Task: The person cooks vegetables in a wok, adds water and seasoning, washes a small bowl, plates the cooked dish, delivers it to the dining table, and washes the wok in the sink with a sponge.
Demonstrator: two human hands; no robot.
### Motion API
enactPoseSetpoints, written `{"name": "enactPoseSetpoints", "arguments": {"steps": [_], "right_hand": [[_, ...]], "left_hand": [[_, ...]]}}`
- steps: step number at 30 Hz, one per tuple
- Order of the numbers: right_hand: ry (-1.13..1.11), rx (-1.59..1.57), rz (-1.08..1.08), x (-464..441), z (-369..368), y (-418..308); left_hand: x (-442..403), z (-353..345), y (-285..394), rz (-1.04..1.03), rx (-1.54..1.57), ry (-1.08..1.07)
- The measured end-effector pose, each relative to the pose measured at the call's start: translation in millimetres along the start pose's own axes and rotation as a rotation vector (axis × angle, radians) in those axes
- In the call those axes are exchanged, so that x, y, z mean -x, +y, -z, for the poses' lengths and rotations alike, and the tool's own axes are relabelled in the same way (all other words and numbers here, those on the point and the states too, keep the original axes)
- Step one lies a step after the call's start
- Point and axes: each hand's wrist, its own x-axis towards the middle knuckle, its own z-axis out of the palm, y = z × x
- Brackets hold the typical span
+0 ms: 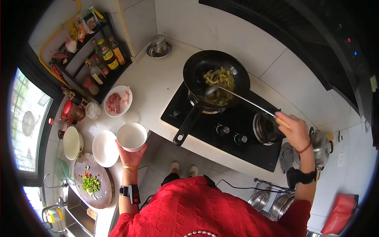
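A white bowl [132, 136] that looks empty is in my left hand [132, 155], fingers wrapped round its underside and side. My right hand [294, 130] is closed round the wooden handle of a metal ladle [252, 103]. The ladle's head rests inside a black wok [193, 65], among chopped greenish-yellow food [221, 78] with some liquid. The wok sits on the left burner of a black gas stove [205, 134], its handle pointing toward the counter's front edge.
Left of the stove are a plate of raw meat [114, 103], a white dish [105, 149], a pale bowl [73, 143] and a round cutting board [103, 193] with chopped peppers. A bottle rack [73, 77] stands behind. Pots [321, 144] are at the right.
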Motion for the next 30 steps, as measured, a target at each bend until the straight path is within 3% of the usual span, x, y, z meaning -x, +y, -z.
{"name": "enactPoseSetpoints", "arguments": {"steps": [4,7,10,16,22,24,25,27,30], "right_hand": [[0.017,0.174,-0.121,28,32,-16],[0.099,-0.015,-0.17,44,43,-12],[0.023,-0.102,-0.199,51,57,-13],[0.053,-0.09,-0.238,21,-18,-3],[0.226,-0.517,-0.399,-5,-80,41],[0.181,-0.599,-0.563,-25,-89,43],[0.074,-0.838,-0.77,-34,-97,38],[-0.026,-0.826,-0.706,-35,-115,27],[0.213,-0.397,-0.097,-22,-129,32]], "left_hand": [[-6,-5,-2,0.027,-0.023,-0.003],[-13,-15,-5,0.053,-0.068,-0.027],[-18,-19,-9,0.084,-0.074,-0.03],[-22,-11,-11,0.11,-0.076,-0.077],[-8,-2,5,0.075,-0.05,-0.019],[-5,3,6,0.071,-0.04,-0.001],[-4,4,5,0.07,-0.03,0.0],[-3,2,6,0.059,-0.046,0.002],[1,-1,7,0.046,-0.086,0.029]]}}
